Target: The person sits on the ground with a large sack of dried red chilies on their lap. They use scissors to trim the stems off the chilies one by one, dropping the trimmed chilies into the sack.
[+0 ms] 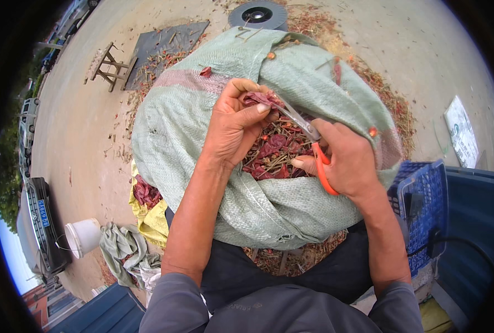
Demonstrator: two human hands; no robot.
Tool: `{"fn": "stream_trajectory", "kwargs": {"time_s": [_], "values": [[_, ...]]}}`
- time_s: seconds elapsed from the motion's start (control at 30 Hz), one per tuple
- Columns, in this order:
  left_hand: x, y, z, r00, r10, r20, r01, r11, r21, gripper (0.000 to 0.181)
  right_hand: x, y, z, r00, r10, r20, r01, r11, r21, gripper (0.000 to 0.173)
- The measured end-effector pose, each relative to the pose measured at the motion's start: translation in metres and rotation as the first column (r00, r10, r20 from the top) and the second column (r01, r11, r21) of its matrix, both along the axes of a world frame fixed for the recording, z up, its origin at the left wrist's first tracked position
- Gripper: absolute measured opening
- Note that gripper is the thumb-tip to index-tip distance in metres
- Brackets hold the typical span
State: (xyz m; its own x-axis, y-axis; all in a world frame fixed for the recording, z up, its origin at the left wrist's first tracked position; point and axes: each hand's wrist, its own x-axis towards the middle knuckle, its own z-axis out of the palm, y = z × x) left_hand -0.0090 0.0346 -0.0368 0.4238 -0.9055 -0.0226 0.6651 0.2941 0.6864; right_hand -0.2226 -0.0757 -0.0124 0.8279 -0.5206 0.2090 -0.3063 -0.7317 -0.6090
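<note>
A dried red chili pepper (260,99) is pinched between the thumb and fingers of my left hand (236,118). My right hand (347,154) grips orange-handled scissors (301,121), their blades reaching the pepper's end beside my left fingertips. Whether the blades are fully closed cannot be told. Below both hands, a pale green woven sack (180,129) lies with its mouth open, showing dried red peppers and cut stems (274,145) inside. A few small pepper pieces (205,72) rest on the sack's outer folds.
A blue plastic crate (424,208) stands at the right. On the left are a yellow sack (153,222) with peppers, a crumpled green sack (120,245) and a white bucket (82,235). A small wooden stool (111,68) and a grey reel (257,16) lie beyond, amid scattered stems.
</note>
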Motion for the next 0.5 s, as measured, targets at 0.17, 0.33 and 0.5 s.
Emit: {"fn": "stream_trajectory", "kwargs": {"time_s": [0.17, 0.33, 0.5], "values": [[0.0024, -0.0015, 0.0023, 0.989, 0.033, 0.142, -0.026, 0.999, -0.045, 0.037, -0.0010, 0.0021, -0.0002, 1.000, -0.009, 0.016, 0.009, 1.000, -0.015, 0.063], [0.0004, -0.0026, 0.0017, 0.986, 0.051, 0.156, -0.042, 0.997, -0.064, 0.039, -0.0018, 0.0034, -0.0004, 1.000, -0.012, 0.018, 0.012, 0.999, -0.030, 0.062], [0.0005, -0.0027, 0.0013, 0.986, 0.040, 0.159, -0.033, 0.998, -0.046, 0.038, -0.0029, 0.0039, -0.0015, 0.999, -0.018, -0.028, 0.013, 0.986, -0.166, 0.056]]}}
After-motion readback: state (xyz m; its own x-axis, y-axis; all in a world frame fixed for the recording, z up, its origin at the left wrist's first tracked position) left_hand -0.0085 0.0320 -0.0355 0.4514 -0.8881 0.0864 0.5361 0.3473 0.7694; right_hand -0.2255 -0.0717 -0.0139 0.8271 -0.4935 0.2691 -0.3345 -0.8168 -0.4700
